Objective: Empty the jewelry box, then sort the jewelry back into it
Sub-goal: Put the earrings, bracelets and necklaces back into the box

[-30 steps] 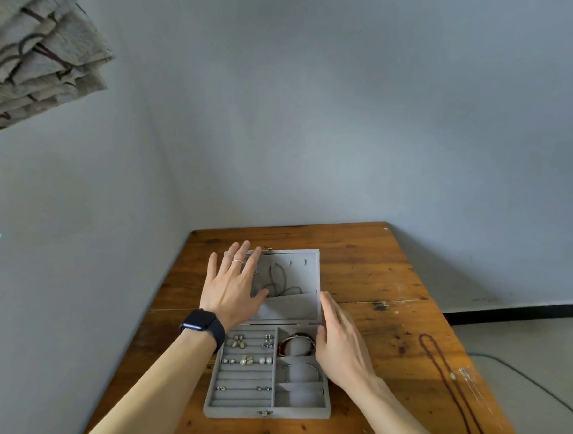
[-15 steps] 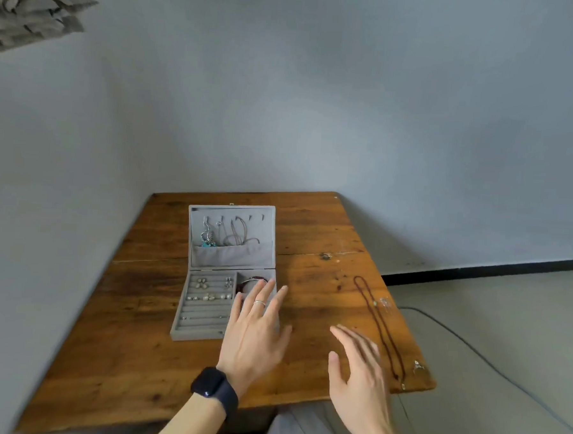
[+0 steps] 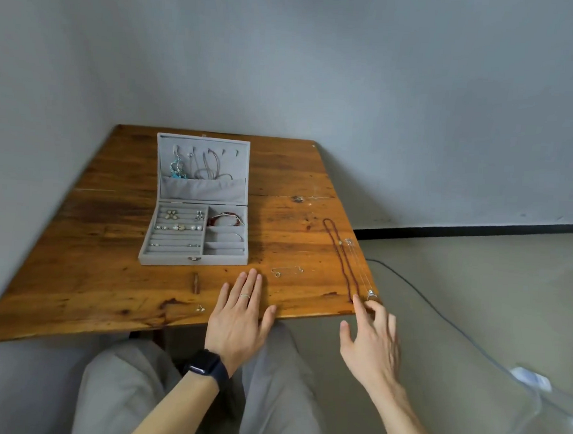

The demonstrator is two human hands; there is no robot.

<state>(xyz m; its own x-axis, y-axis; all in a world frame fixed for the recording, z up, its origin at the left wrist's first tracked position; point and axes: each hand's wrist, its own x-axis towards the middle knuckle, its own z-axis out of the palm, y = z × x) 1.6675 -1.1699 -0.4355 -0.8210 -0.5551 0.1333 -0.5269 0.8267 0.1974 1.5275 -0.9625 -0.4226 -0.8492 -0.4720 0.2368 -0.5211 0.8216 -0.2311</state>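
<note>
box: jewelry box [image 3: 194, 235] lid open, far-left part of the surface [image 3: 76, 282]; earrings in the ring rows, bangles in the right compartments, chains hanging in the lid. Mostly not emptied yet, I'd say.
out already: bead necklace [image 3: 341, 256] along the right edge, thin chain [image 3: 287, 270] just in front of the box, stud pair [image 3: 200, 308] near the front edge.
left hand [image 3: 240, 317]: flat, fingers spread, palm on the front edge. Grip empty.
right hand [image 3: 369, 344]: open, fingertips touching the near end of the necklace at the corner. Nothing held.
risk: necklace sits right at the edge; a nudge could drag it onto the floor.
risk 2: studs are tiny; a sweeping left hand could knock them off.
</note>
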